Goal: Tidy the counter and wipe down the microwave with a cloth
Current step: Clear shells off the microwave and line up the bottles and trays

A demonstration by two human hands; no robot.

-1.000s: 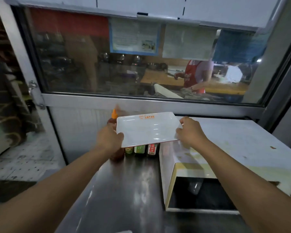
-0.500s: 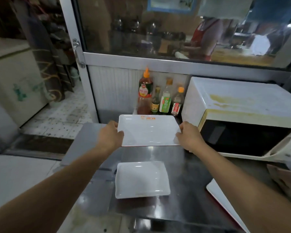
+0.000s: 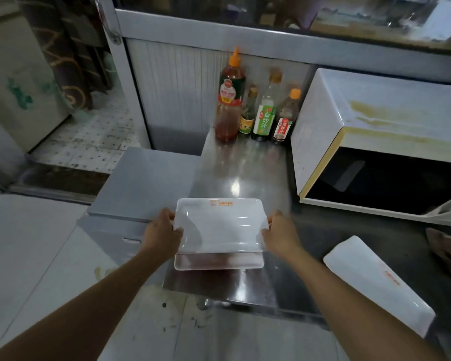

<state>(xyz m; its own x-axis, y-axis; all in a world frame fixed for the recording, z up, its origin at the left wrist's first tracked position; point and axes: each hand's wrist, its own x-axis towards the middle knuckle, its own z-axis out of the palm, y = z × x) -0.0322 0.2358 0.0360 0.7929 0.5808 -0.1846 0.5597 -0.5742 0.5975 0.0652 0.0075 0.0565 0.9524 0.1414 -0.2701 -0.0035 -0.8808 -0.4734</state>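
Note:
I hold a white rectangular plate by its two short ends, just above a second white plate that lies on the steel counter. My left hand grips the left end, my right hand grips the right end. Only the near strip of the lower plate shows under the held one. The white microwave stands at the right, its top stained yellow and its dark door front facing me. No cloth is in sight.
Several sauce bottles stand against the back wall, left of the microwave. A third white plate lies at the right front of the counter. A brown object sits at the right edge. A low grey cabinet adjoins the counter's left side.
Both hands have brought the plate down and toward me, from the height of the microwave's top to just above the plate on the counter. The camera has tilted down.

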